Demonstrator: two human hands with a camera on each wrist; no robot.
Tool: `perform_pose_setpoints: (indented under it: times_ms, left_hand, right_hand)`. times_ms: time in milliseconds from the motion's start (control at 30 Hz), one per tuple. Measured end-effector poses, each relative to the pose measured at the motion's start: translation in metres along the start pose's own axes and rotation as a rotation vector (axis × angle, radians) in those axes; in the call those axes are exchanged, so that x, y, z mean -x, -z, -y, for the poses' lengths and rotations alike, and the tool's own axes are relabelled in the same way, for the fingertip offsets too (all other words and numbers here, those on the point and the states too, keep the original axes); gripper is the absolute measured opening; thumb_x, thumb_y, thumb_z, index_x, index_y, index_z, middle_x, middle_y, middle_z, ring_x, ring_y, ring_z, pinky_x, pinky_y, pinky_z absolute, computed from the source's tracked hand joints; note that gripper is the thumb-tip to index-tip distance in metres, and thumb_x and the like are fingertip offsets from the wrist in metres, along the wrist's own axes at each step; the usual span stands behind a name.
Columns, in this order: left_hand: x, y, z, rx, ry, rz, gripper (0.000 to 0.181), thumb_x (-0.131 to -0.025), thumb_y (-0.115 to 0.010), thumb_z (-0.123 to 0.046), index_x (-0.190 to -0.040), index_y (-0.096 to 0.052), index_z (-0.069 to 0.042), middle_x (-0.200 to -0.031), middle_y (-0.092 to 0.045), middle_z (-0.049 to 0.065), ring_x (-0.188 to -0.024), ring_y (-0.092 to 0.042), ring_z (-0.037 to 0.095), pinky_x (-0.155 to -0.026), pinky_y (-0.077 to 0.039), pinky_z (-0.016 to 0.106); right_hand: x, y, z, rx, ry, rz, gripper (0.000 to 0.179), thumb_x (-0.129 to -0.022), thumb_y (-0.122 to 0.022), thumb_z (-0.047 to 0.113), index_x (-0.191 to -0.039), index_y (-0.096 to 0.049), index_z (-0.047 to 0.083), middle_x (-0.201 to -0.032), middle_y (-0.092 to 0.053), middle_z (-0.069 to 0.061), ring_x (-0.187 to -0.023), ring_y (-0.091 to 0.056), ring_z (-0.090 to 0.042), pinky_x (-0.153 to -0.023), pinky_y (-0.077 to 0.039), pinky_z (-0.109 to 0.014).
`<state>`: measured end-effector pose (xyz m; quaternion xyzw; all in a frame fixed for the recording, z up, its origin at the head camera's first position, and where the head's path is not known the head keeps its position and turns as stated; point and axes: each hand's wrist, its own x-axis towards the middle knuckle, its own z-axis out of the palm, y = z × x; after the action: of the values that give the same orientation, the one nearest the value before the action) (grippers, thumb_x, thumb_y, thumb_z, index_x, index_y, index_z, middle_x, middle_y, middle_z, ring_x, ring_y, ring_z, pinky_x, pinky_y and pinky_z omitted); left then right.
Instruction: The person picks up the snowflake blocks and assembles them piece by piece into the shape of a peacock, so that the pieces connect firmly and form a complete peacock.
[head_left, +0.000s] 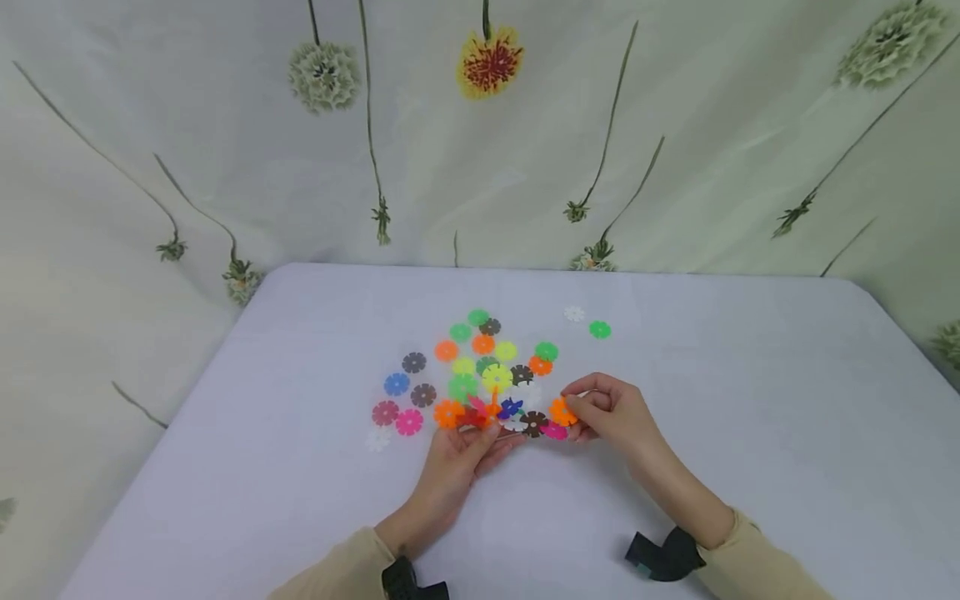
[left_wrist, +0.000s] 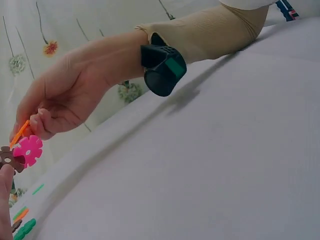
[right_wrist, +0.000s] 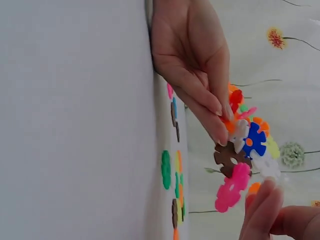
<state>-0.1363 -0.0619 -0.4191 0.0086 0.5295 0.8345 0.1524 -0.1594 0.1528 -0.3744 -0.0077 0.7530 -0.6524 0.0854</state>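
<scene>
In the head view my left hand (head_left: 453,462) grips a cluster of interlocking notched plastic discs from below, thumb on one side and fingers on the other. Blue (right_wrist: 255,140), brown (right_wrist: 231,159) and pink (right_wrist: 233,188) discs, along with white, red and orange ones, show in it. An orange notched disc (head_left: 562,412) is pinched between the thumb and fingers of my right hand (head_left: 611,414), at the cluster's right end beside the pink disc. The right wrist view shows the cluster raised off the table; the right fingertips partly hide the orange disc there.
Loose discs in several colours lie on the white table (head_left: 300,467) behind and left of the cluster, among them a blue disc (head_left: 397,384) and a pink disc (head_left: 408,422). A green disc (head_left: 600,330) lies farther back right. A flower-printed cloth (head_left: 420,150) hangs behind the table.
</scene>
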Motion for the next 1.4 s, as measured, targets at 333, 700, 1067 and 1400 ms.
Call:
perform_pose_setpoints:
  times_ms: [333, 700, 1067, 1400]
  left_hand:
    - [0.001, 0.001, 0.003, -0.040, -0.022, -0.020, 0.042, -0.092, -0.059, -0.011, -0.121, -0.039, 0.011, -0.111, -0.061, 0.026, -0.100, -0.062, 0.031, -0.087, -0.047, 0.034]
    - [0.001, 0.002, 0.001, -0.054, -0.037, -0.024, 0.044, -0.092, -0.060, -0.011, -0.124, -0.040, 0.012, -0.110, -0.062, 0.025, -0.099, -0.062, 0.031, -0.086, -0.047, 0.034]
    - [0.002, 0.003, 0.001, -0.064, -0.048, -0.022, 0.043, -0.092, -0.059, -0.009, -0.122, -0.040, 0.014, -0.109, -0.061, 0.026, -0.100, -0.062, 0.031, -0.086, -0.047, 0.034]
    - [0.001, 0.001, -0.002, -0.009, -0.035, -0.029, 0.039, -0.092, -0.058, -0.008, -0.121, -0.039, 0.011, -0.110, -0.061, 0.026, -0.099, -0.062, 0.030, -0.087, -0.047, 0.034]
  right_hand:
    - [0.007, -0.021, -0.007, -0.006, -0.025, -0.132, 0.016, -0.090, -0.062, 0.006, -0.102, -0.061, -0.003, -0.060, -0.055, -0.009, -0.047, -0.048, -0.017, -0.045, -0.043, -0.022]
    - [0.007, -0.026, -0.008, -0.004, 0.021, -0.198, 0.010, -0.090, -0.060, 0.003, -0.098, -0.061, -0.002, -0.060, -0.055, -0.011, -0.047, -0.048, -0.017, -0.045, -0.043, -0.022]
    - [0.008, -0.028, -0.008, 0.008, 0.033, -0.153, 0.009, -0.090, -0.061, 0.004, -0.095, -0.064, -0.003, -0.059, -0.054, -0.011, -0.047, -0.048, -0.019, -0.045, -0.044, -0.023]
    - [0.009, -0.008, -0.012, 0.095, 0.052, 0.092, 0.033, -0.090, -0.064, 0.010, -0.120, -0.060, -0.002, -0.095, -0.065, -0.011, -0.074, -0.059, -0.022, -0.062, -0.050, -0.024]
